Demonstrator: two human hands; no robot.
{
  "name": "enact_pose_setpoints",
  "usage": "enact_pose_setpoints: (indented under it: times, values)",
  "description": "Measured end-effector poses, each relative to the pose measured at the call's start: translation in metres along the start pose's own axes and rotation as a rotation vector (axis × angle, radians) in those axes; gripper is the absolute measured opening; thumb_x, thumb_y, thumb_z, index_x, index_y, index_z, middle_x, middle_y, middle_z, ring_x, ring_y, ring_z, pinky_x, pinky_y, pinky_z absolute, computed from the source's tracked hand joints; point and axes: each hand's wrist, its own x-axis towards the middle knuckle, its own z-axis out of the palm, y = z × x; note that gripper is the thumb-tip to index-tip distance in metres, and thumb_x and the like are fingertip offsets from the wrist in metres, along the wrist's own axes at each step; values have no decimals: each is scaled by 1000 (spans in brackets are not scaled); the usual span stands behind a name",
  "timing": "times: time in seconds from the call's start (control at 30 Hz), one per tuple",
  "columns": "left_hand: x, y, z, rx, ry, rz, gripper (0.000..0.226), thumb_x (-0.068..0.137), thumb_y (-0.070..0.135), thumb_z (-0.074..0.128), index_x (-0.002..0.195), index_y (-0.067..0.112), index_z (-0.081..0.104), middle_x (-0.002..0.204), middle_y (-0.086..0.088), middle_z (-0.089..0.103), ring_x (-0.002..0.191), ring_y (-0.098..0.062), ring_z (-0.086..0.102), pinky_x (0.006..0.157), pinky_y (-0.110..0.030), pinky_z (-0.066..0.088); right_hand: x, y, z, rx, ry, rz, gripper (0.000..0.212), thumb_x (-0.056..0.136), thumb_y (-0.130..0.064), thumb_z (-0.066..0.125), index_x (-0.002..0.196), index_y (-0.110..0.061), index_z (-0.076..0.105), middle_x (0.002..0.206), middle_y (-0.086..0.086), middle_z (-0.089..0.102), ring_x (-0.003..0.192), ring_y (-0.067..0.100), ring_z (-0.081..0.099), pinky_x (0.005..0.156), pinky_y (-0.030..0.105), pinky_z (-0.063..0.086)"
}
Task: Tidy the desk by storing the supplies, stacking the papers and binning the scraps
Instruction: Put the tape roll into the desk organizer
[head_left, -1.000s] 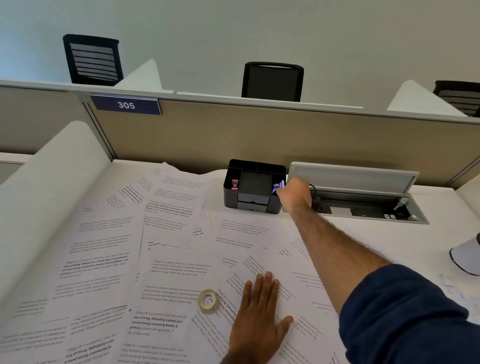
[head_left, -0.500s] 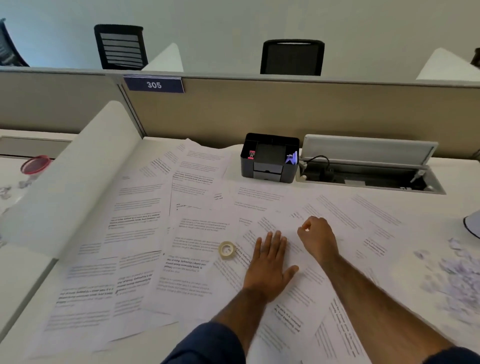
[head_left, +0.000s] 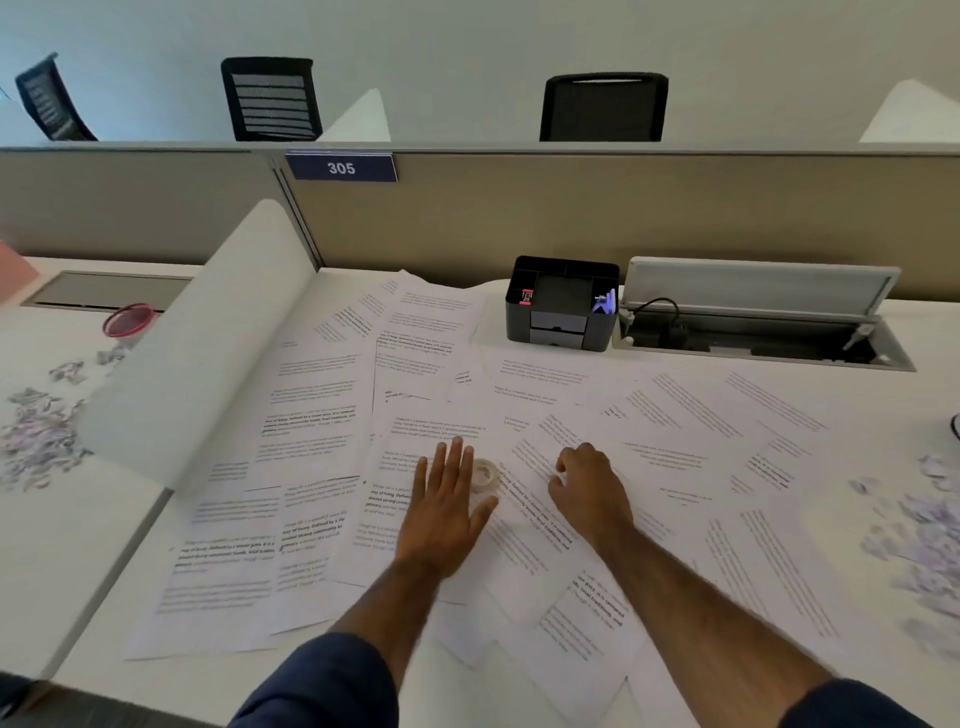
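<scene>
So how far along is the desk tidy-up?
Early. Done: a pink clip and purple clip sit in the black desk organiser. In hand: the left hand rests beside the clear tape roll, nothing gripped. Left: printed sheets unstacked, shredded scraps unbinned.

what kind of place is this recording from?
Most likely an open-plan office or study hall: a tan cubicle partition carries a blue "305" number plate, black mesh office chairs stand behind it, and the white desk has a flip-up cable hatch.

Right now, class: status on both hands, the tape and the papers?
Left hand flat, right hand curled, both empty. Tape roll between them. Papers unstacked; scraps unbinned.
</scene>
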Motion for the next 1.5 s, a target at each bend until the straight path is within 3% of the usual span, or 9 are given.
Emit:
enact_pose_setpoints:
  times: [0.2,0.43,0.6,0.77,1.03,1.27,1.4,1.5]
  values:
    - [-4,-41,2,-10,-10,-28,87,90,74,-18,160,22,-22,166,3,-35,152,-16,-34,127,-43,-13,4,-44,23,-40,-65,-109,54,90,-47,63,133,-16,53,130,6,55,120,23,51,94,35,49]
    - [14,-70,-2,-46,8,51,92,86,72,-29,162,22,-16,167,3,-30,154,-18,-29,127,-42,-12,8,-82,41,-102,-77,-91,68,85,-57,66,138,-17,49,136,4,52,123,21,49,98,34,47]
    - [35,-74,-4,-71,-7,137,85,89,70,-23,162,26,-16,167,6,-31,153,-17,-31,126,-41,-17,9,-92,50,-157,-56,-30,67,82,-62,66,132,-20,54,130,3,55,117,19,50,91,31,50]
    - [49,-83,-1,-58,-29,224,67,107,58,4,162,27,-15,167,8,-30,154,-16,-29,124,-37,-19,10,-98,54,-137,-34,12,62,82,-58,68,131,-21,54,127,2,55,114,17,50,88,28,51]
    - [52,-95,12,-56,-60,319,79,101,72,9,161,29,-19,166,7,-32,154,-16,-30,124,-40,-17,28,-93,24,-7,27,103,57,84,-46,71,130,-20,49,127,1,53,116,19,50,93,33,50]
    - [54,-96,21,-36,34,335,79,102,71,20,165,26,2,173,3,-1,159,-18,-6,124,-41,-1,109,-70,-46,43,154,170,50,84,-40,72,125,-17,55,122,3,55,109,23,54,89,38,51]
    - [55,-97,21,-35,32,342,78,103,70,23,165,27,4,173,4,0,160,-18,0,124,-42,2,165,-64,-82,65,242,171,40,79,-38,73,109,-14,60,110,5,57,100,26,58,78,39,53]
    - [55,-97,21,-39,37,336,78,103,69,26,165,26,8,174,3,4,160,-18,3,124,-42,5,202,-60,-101,51,259,186,42,78,-40,73,107,-12,60,109,7,54,99,28,57,78,41,53]
